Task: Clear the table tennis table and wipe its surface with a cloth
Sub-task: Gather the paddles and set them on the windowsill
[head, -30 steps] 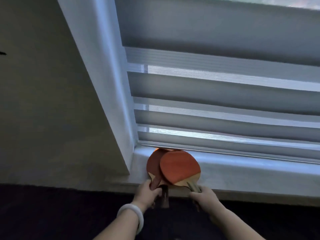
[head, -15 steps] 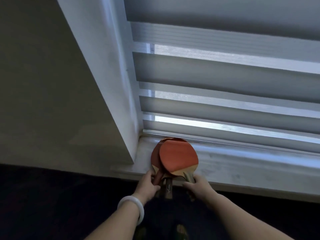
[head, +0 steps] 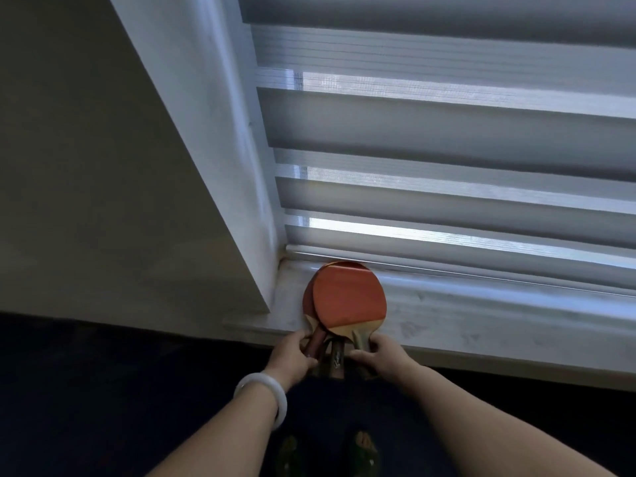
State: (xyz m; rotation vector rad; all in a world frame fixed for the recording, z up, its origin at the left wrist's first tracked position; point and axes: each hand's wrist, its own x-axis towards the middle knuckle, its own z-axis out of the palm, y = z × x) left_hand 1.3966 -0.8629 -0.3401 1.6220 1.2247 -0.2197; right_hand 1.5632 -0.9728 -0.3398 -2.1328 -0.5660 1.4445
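Note:
Two red table tennis paddles lie stacked on a white window sill (head: 481, 321), blades toward the blind. The top paddle (head: 349, 297) nearly covers the lower paddle (head: 307, 301), whose rim shows at the left. Their wooden handles stick out over the sill's front edge. My left hand (head: 292, 354), with a white bangle on the wrist, grips the lower paddle's handle. My right hand (head: 378, 354) holds the top paddle's handle. The table tennis table and any cloth are out of view.
A striped grey blind (head: 447, 132) hangs down to the sill behind the paddles. A white window frame (head: 220, 139) and a plain wall (head: 86, 166) stand at the left. Below the sill lies dark floor (head: 103, 390), with my sandalled feet (head: 364, 449) on it.
The two paddles have been drawn together into a tighter stack and pushed a little further onto the sill. Both hands stayed on the handles and moved closer together.

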